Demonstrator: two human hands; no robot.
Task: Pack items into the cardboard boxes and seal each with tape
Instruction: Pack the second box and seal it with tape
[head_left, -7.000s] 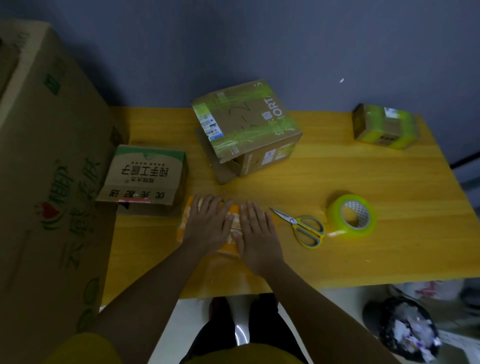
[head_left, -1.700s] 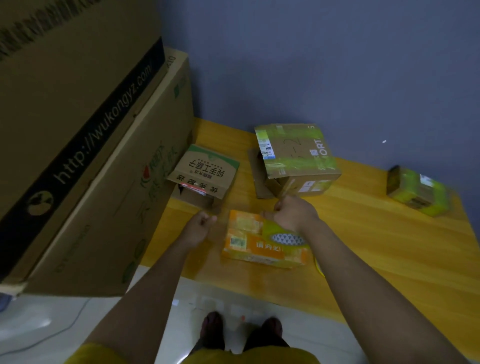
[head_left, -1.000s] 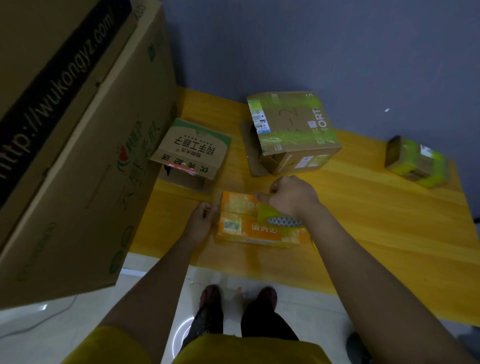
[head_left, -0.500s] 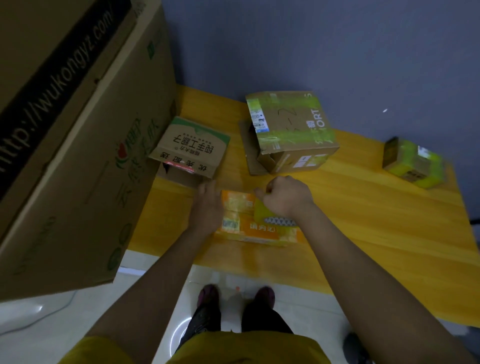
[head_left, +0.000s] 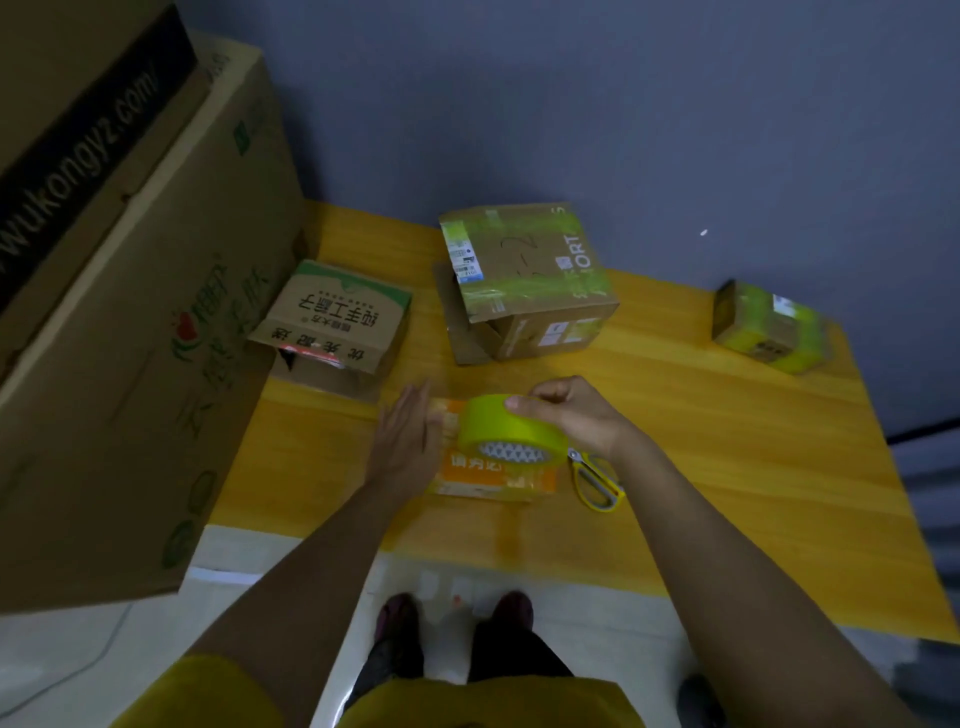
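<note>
The small orange box (head_left: 488, 475) lies flat near the lower middle of the frame, at the front edge of the yellow wooden surface (head_left: 727, 441), and it is being taped shut. The roll of yellow-green tape (head_left: 511, 428) stands on edge on top of it. The right hand (head_left: 569, 415) grips the roll from above, fingers (head_left: 540, 397) curled over its rim with the thumb on the outer band. The left hand (head_left: 408, 441) lies flat with straight fingers on the box's left end, seemingly pinning down the tape's start, though the strip itself is too faint to make out.

By my reckoning the sealing step is under way: the next move calls for drawing the roll rightward along the lid while the left hand keeps the box from sliding, then cutting with the yellow-handled scissors (head_left: 597, 480) lying just right of the box.

Farther back, a printed carton (head_left: 337, 322) sits at centre left with its flap open, a taped brown box (head_left: 530, 280) stands tilted behind the hands, and a small taped parcel (head_left: 769, 327) rests at the right. Large cartons (head_left: 130, 312) fill the left of the frame.
</note>
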